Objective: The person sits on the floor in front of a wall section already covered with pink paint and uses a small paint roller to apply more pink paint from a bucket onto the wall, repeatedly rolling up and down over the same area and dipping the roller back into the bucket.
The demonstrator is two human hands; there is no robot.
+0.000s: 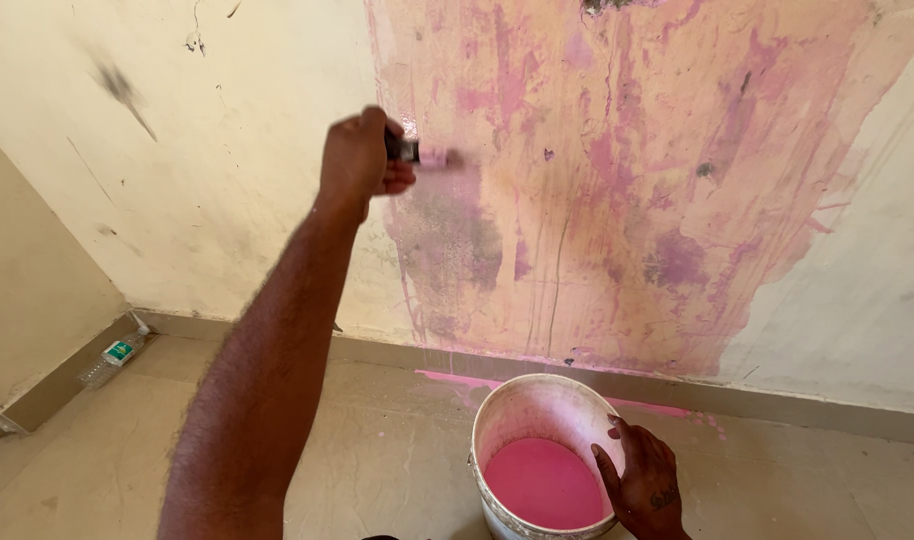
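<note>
Lighting: bright, soft, even daylight; source not visible. Wall (677, 200) evenly lit, no glare. Shadows faint: a slight dark band along the skirting (777, 400), a soft shade inside the bucket (537, 410) rim. Paint (542, 485) in the bucket shows flat colour, no sheen. Sharpness: wall stains and floor (377, 450) crisp. Motion blur on the brush (432, 155) and the left hand (362, 155); right hand (642, 485) sharp. A dark smear (117, 85) at upper left looks blurred. Mild wide-angle bend at the edges.

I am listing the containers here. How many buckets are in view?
1: a white bucket with pink paint, on the floor below the wall, right hand on its rim.
</note>
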